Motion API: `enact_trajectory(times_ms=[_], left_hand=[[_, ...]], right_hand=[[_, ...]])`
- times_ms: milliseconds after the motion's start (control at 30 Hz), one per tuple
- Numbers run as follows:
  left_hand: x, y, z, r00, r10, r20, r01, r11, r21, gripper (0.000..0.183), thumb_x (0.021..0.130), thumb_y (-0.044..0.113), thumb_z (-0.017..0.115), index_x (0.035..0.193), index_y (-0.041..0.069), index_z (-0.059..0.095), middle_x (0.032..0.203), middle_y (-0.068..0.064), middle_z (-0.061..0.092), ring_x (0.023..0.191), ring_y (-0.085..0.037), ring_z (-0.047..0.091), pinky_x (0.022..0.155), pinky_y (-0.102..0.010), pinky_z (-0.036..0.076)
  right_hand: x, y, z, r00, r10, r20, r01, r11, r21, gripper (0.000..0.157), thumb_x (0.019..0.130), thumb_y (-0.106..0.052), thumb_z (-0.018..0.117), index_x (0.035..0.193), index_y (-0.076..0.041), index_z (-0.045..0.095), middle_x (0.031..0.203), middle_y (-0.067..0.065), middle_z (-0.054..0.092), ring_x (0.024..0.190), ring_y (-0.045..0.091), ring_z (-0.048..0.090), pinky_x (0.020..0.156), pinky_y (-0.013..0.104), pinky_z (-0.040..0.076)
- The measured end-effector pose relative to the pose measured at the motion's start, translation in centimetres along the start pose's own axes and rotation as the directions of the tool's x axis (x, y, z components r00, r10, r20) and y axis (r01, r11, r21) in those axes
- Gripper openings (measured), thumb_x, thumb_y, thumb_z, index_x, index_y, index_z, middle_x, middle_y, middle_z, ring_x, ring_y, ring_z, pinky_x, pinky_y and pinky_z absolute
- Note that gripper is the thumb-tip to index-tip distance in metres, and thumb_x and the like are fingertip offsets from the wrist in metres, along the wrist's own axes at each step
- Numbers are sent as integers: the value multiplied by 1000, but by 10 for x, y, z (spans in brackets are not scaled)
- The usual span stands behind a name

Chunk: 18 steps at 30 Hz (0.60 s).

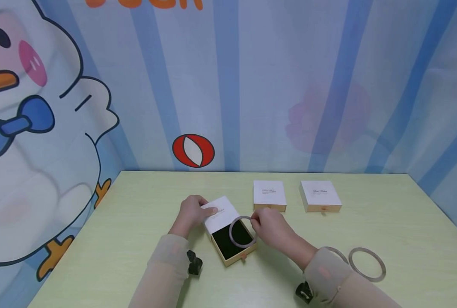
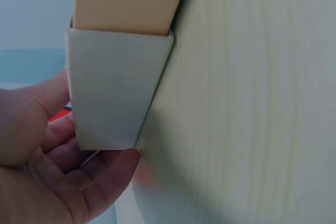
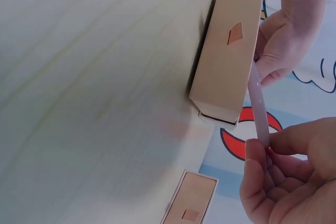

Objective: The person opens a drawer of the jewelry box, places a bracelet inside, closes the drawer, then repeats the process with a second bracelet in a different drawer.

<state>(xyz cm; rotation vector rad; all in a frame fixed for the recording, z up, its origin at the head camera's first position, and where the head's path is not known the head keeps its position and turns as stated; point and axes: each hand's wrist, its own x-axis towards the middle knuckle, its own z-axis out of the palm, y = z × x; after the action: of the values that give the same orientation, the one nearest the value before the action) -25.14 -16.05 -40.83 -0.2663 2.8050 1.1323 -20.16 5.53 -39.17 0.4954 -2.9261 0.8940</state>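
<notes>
My left hand (image 1: 190, 214) grips the white sleeve (image 1: 221, 216) of a slide-out gift box, thumb on its top. In the left wrist view, fingers curl round the end of the sleeve (image 2: 118, 87). The box's tan drawer (image 1: 234, 257) is pulled partway out, toward me, and shows a dark lining. Over that lining my right hand (image 1: 271, 225) pinches a pale lilac bangle (image 1: 236, 244) by its rim. From the right wrist view, the bangle (image 3: 258, 106) appears edge-on between thumb and fingers, beside the drawer front (image 3: 223, 56) with its small tab.
Two closed white-and-tan boxes, one at back centre (image 1: 269, 193) and one farther right (image 1: 321, 194), stand on the pale wooden table (image 1: 143, 201). Two more bangles lie at right: one in full view (image 1: 383, 267), the other (image 1: 338, 251) partly behind my right sleeve. A printed cloth backdrop (image 1: 251, 85) rises behind.
</notes>
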Motion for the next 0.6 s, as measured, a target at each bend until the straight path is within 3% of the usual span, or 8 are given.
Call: enact_trajectory(times_ms=[600], left_hand=[[-1,1,0,1000,-3,-2,3,1000,-5,32,83,25,73,103,2,65,101,-12,62,87,-22,52,73,-31,46]], right_hand=[[1,-7,4,998,55,27,-54,997,-53,14,87,-8,61,79,-3,71,68,3,64,54,10,49,49,21,40]])
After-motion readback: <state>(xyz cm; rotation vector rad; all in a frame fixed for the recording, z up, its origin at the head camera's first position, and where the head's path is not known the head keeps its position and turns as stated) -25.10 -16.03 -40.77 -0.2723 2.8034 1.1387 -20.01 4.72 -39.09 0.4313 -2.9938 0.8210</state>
